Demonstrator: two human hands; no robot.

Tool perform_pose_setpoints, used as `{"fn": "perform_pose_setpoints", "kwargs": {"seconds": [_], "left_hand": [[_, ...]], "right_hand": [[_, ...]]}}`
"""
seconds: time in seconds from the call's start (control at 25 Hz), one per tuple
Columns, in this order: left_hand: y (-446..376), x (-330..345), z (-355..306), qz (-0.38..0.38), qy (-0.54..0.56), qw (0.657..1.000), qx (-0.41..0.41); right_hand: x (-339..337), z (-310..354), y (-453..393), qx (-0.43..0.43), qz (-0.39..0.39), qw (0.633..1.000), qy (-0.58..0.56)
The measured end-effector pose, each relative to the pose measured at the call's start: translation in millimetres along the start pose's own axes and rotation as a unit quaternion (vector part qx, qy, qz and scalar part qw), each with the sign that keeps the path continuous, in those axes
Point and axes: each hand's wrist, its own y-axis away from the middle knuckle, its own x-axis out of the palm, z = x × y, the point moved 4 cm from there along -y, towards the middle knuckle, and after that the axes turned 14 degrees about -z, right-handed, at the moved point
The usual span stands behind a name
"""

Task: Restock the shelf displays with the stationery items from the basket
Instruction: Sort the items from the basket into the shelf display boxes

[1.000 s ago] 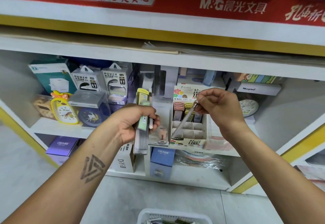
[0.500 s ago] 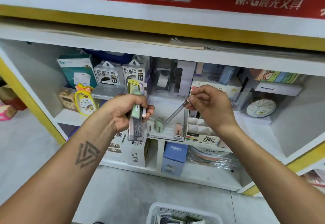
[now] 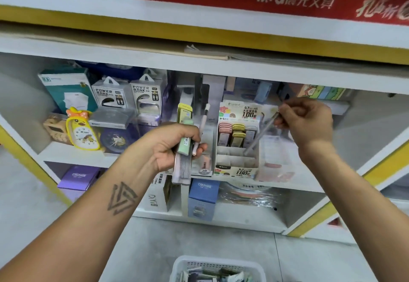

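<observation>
— Stationery first: where was it?
— Split three ways. The left hand (image 3: 170, 146) had its fingers curled round a bundle: a green case (image 3: 185, 141), a yellow case (image 3: 185, 111) rising behind it, a white pen (image 3: 201, 130) and a grey pack (image 3: 182, 168) hanging below the palm. The right hand (image 3: 306, 122) pinched the top of a grey tube (image 3: 260, 136) between thumb and fingertips, tilted, its lower end down in a compartment of the box (image 3: 236, 157) of lead refills.
— Which compartment?
— Right-hand side, about the middle row; motion blur (worst around that hand) kept me from saying more. Whether the tip touched the bottom I could not tell.
— And the rest?
— More lay in the white basket (image 3: 218, 267) on the floor, cut off by the bottom edge, its contents a jumble I could not name.
— The shelf (image 3: 73, 152)?
— The box stood at its front edge, pink and yellow cases in its back slots. Just left of it was a clear display marked 2B, half hidden behind the left hand's bundle. Further left stood a yellow clock (image 3: 83, 130) and two power bank packs (image 3: 129, 95). Items behind the right hand were too smeared to read.
</observation>
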Motion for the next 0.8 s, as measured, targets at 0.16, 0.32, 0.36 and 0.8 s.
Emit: {"fn": "perform_pose_setpoints", "kwargs": {"seconds": [0.16,0.32,0.36,0.8], "left_hand": [[-5.2,44.1,15.9,0.031,-0.012,0.999,-0.006],[-12.6,75.0,32.6,0.033,-0.008,0.999,0.004],[-15.8,79.8,35.5,0.028,-0.014,0.999,0.011],[-26.6,97.3,39.2,0.033,-0.031,0.998,0.046]], "right_hand": [[-49.2,-8.8,-23.2,-0.045,-0.104,0.993,0.022],[-55.8,-17.3,-23.7,-0.137,-0.053,0.983,0.11],[-49.9,-20.3,-20.0,-0.166,-0.022,0.976,0.141],[-3.4,-30.0,-4.5,-0.311,0.053,0.917,0.244]]}}
